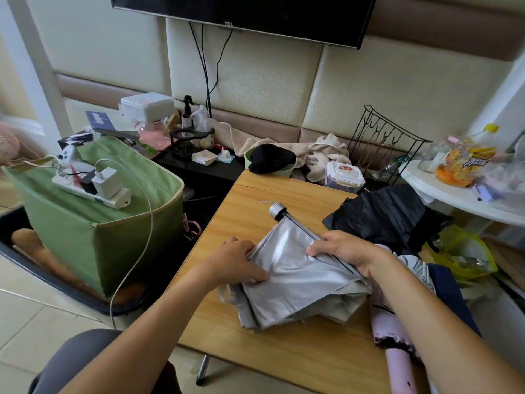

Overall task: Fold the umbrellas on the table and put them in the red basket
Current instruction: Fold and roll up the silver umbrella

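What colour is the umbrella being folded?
Silver: the umbrella held by both hands shows shiny silver-grey fabric, clearest in the head view.

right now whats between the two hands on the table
In the head view, only the silver umbrella canopy spans the gap: the left hand and right hand each grip its fabric.

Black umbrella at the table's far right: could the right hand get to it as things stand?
Probably yes. The black umbrella lies just beyond the right hand with nothing between them, but that hand grips the silver umbrella and would have to let go first.
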